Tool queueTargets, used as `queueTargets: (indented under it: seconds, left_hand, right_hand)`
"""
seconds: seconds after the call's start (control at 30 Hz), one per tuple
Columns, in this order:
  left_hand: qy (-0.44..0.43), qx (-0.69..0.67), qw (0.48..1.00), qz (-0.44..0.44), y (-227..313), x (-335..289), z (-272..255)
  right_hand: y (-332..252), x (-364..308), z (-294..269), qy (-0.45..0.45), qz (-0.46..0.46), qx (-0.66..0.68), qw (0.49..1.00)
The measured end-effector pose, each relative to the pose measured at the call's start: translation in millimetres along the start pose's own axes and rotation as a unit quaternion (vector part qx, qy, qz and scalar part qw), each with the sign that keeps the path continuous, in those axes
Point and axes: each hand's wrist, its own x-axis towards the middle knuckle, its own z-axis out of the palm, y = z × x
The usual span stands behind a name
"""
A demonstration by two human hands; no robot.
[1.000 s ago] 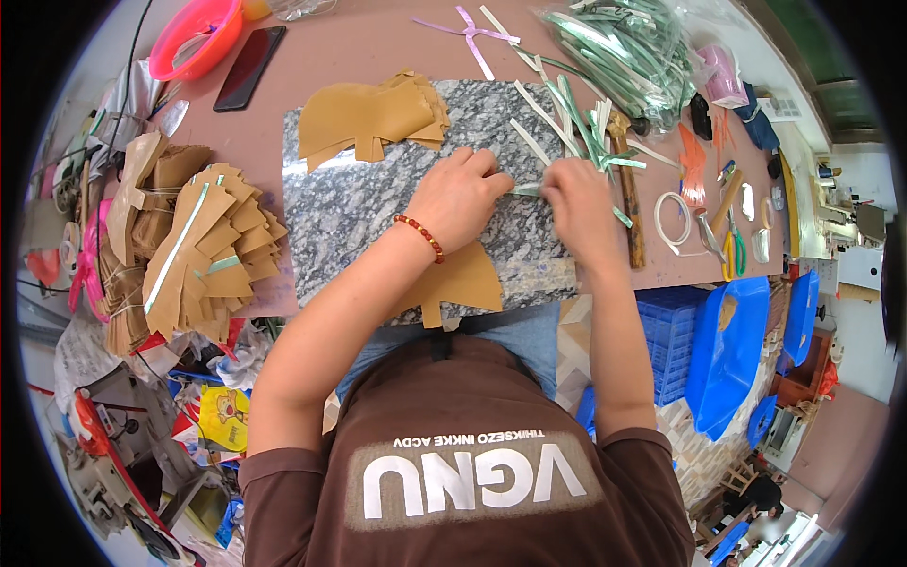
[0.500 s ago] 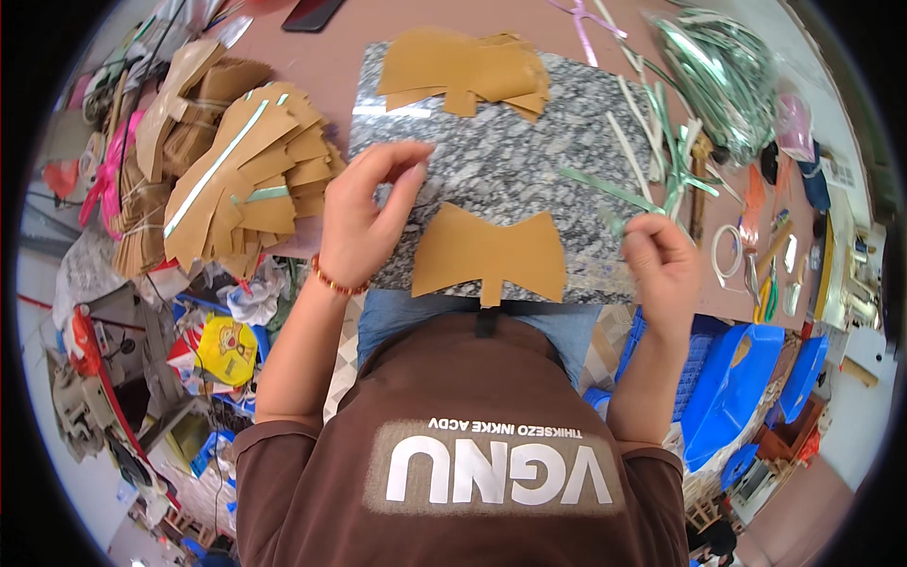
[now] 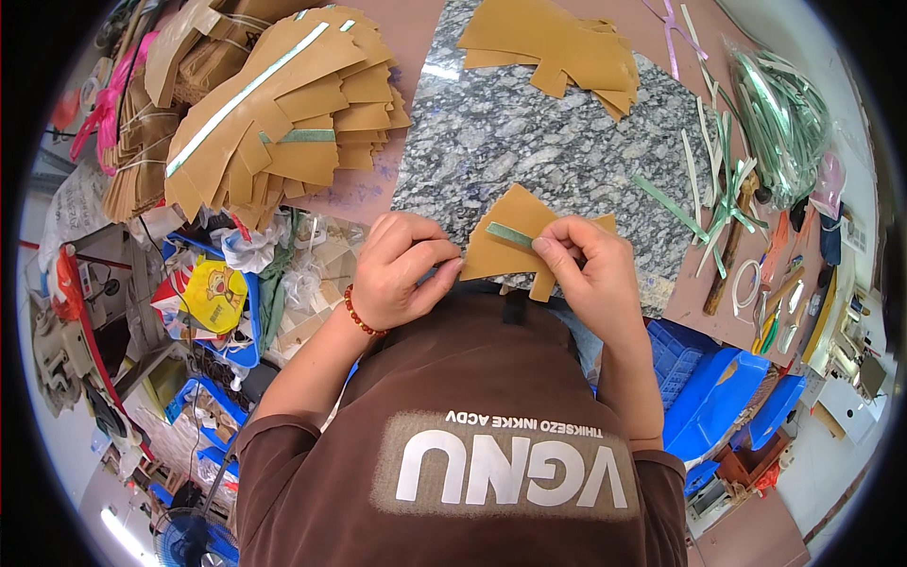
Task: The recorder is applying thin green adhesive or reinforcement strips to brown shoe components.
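Note:
A tan, bow-tie-shaped leather-like piece (image 3: 510, 261) with a small tab lies at the near edge of the speckled stone slab (image 3: 529, 132). Across its left half runs a short, shiny green strip (image 3: 510, 234). My right hand (image 3: 595, 269) pinches the strip's right end between thumb and fingers, covering part of the piece. Curled fingers bring my left hand (image 3: 404, 265) to the piece's left edge, thumb and index close together; anything between them is too small to make out. More tan pieces (image 3: 553, 42) lie overlapped at the slab's far side.
Fanned tan pieces (image 3: 283, 113), some bearing green strips, are heaped at the left. Loose green and white strips (image 3: 723, 203) lie by the slab's right edge, near a bagged green bundle (image 3: 779, 123). Hand tools (image 3: 779, 307) and blue bins (image 3: 713, 402) are at the right.
My right hand has come left with the green strip, now over the tan piece. My left hand has moved down to the piece's left edge. The view has shifted.

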Motion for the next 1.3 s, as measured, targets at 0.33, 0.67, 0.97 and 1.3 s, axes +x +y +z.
queueTargets:
  seconds: [0.33,0.67,0.97,1.3]
  left_hand:
    - [0.012,-0.016,1.000,0.009,-3.4,0.2,0.5]
    - [-0.125,0.071,0.989,0.019,12.2,11.1,-2.4]
    - [-0.157,0.106,0.980,0.063,5.7,11.9,-5.1]
    - [-0.149,0.130,0.978,0.070,2.7,13.9,-0.5]
  right_hand:
    - [0.0,4.8,9.2,0.002,-0.009,-0.063,0.998]
    - [-2.1,3.8,5.8,0.010,-0.002,-0.109,0.994]
    - [26.6,-17.0,-73.6,-0.055,0.133,0.178,0.973]
    - [38.3,-7.3,-84.4,-0.073,0.056,0.101,0.991]
